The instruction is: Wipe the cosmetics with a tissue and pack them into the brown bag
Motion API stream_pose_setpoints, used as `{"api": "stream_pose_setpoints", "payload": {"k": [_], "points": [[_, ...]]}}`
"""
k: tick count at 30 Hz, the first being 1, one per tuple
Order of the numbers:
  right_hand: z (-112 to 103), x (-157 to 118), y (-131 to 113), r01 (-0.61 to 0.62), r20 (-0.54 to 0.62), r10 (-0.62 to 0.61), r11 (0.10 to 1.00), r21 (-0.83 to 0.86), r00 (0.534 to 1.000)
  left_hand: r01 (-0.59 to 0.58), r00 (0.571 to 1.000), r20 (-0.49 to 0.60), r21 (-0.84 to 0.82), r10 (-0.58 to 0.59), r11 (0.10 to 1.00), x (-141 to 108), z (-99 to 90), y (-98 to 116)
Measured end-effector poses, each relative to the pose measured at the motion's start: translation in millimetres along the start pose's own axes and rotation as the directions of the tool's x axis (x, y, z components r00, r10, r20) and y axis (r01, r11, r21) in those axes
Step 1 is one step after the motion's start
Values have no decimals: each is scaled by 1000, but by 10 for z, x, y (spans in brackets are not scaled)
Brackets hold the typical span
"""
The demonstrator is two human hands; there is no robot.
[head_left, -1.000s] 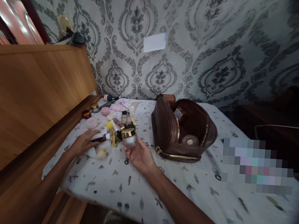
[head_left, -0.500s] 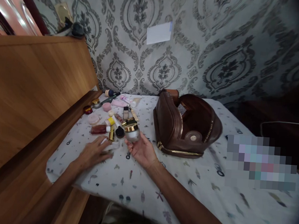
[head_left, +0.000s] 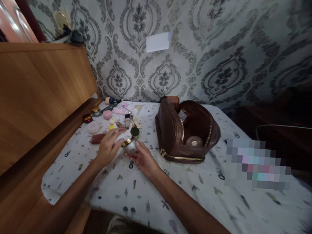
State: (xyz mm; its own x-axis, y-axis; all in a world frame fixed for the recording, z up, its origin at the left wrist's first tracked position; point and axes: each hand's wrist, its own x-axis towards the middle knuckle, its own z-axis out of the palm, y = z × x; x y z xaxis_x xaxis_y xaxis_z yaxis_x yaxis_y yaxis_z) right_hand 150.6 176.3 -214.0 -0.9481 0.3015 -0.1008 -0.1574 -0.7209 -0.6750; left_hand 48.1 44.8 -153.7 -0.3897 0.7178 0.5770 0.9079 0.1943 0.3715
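A silver jar with a gold rim (head_left: 129, 143) is gripped by my right hand (head_left: 144, 162), whose fingers close on its right side. Pressed against the jar's left side, my left hand (head_left: 108, 147) has its fingers round a white cloth or tissue (head_left: 123, 136). A small dark round item (head_left: 135, 131) shows just behind the jar. Left of my left hand lies a reddish bottle (head_left: 97, 138), partly covered. Several cosmetics, among them a pink round case (head_left: 107, 114) and a dark red jar (head_left: 87, 118), lie beyond.
An open brown leather bag (head_left: 187, 133) stands right of my hands on the patterned white cloth (head_left: 145, 198). A wooden panel (head_left: 40, 84) borders the left side. The papered wall (head_left: 164, 74) rises behind. A blurred patch covers something at the right.
My left hand has moved up and right to the jar with the white cloth or tissue. The jar has tilted in my right hand. The view has shifted slightly.
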Motion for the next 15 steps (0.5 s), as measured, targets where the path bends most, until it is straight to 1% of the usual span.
{"api": "stream_pose_setpoints", "payload": {"k": [2,3,4,6,8,10,12,15], "points": [[-10,-30,11,48,-15,-49,997,-61,999,-103,986,124,-66,111,992,82,90,102],[-21,-48,10,67,-27,-69,995,-77,997,-112,974,183,-106,130,988,118,132,137],[-34,-67,6,87,-43,-91,992,-87,995,-74,969,222,-152,107,986,152,172,163],[-59,-109,-10,126,-67,-134,985,-120,989,78,969,247,-239,-17,968,211,241,186],[-75,-151,-30,179,-60,-196,959,-218,979,216,959,246,-299,-143,929,252,298,170],[-76,-190,-47,233,-13,-254,908,-348,967,307,942,244,-335,-232,891,269,346,117],[-63,-219,-60,263,51,-267,862,-434,962,381,920,244,-376,-307,844,263,386,39],[-30,-237,-70,246,106,-223,879,-407,969,478,878,228,-455,-421,751,240,429,-79]]}}
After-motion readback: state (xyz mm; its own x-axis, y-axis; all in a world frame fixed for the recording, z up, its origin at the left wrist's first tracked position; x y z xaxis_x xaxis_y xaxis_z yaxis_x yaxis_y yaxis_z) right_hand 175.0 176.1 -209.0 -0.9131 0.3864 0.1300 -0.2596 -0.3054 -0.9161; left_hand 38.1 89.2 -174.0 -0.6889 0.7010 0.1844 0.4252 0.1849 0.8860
